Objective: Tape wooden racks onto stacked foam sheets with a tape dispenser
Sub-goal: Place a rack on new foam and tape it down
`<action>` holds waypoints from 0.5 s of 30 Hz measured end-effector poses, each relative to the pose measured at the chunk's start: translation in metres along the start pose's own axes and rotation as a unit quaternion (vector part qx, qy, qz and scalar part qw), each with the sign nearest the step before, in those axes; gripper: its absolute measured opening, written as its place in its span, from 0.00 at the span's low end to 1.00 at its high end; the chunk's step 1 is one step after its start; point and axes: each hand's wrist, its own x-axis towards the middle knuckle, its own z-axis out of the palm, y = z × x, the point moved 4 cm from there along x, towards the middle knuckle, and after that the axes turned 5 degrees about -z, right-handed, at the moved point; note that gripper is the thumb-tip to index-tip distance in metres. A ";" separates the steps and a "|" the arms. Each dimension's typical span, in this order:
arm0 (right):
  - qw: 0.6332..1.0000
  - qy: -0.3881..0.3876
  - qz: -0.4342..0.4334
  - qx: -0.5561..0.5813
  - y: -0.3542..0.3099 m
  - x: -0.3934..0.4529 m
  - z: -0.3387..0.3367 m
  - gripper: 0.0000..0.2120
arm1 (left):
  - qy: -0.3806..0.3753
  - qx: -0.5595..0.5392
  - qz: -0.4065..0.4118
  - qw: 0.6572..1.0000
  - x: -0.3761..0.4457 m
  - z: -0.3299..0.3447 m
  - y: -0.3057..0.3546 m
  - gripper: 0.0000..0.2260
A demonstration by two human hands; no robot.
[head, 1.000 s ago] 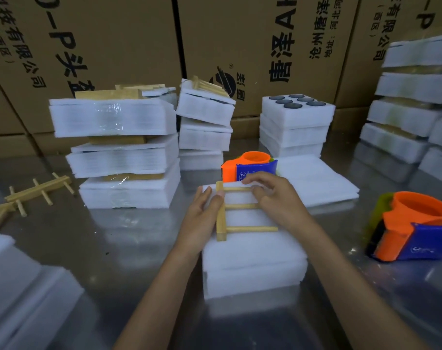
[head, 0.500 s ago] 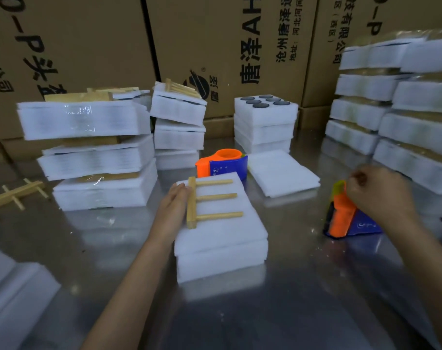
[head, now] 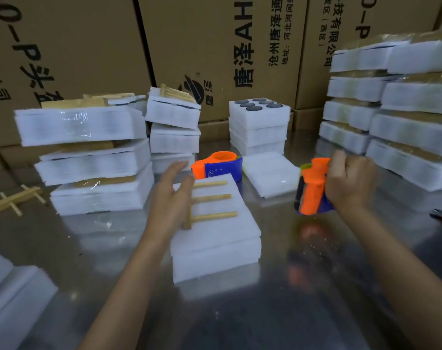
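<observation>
Fig.: head view, mid-task. L hand [head: 170,198]: fingers [head: 175,168] straight and loosely spread, gripping nothing; palm rests on the spine of the rack [head: 209,202], probably to stop it sliding on the slick foam before tape goes on. Rack lies flat on the foam stack [head: 214,236], near the stack's far-left corner, three rungs pointing right; spine mostly hidden under the hand. Stack sits at approx. the table's [head: 240,311] centre, just in front of the person.

R hand [head: 348,183]: fingers curled tight round the dispenser [head: 313,188], orange/blue body. It is tilted up on end and appears lifted off the table, w/ its reflection visible below; held right of the stack, apart from it. Judgement: carry phase, i.e. tool being brought to the rack. No tape visibly pulled out; blade end too blurred to read.

A 2nd dispenser [head: 218,166] stands just beyond the stack's far edge, untouched. Thin foam sheets [head: 268,173] lie to its right. Spare rack [head: 12,203] lies near the table's left edge. Taped bundles [head: 88,152] are piled far-left, more bundles [head: 404,122] along the right edge, cartons [head: 214,46] behind.

Next needs: tape end laid on the foam, run across the rungs, w/ L hand pressing until it sticks.
</observation>
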 end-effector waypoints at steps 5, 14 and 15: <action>0.991 0.020 -0.092 0.096 -0.066 0.019 -0.003 0.21 | -0.228 -0.055 0.035 0.971 -0.034 0.041 0.040 0.23; 0.984 -0.006 -0.086 0.158 -0.117 0.021 -0.001 0.24 | -0.088 -0.140 0.088 0.982 -0.040 0.009 0.060 0.05; 0.983 -0.020 -0.072 0.167 -0.120 0.020 0.001 0.23 | -0.085 -0.146 0.066 0.983 -0.038 0.007 0.059 0.05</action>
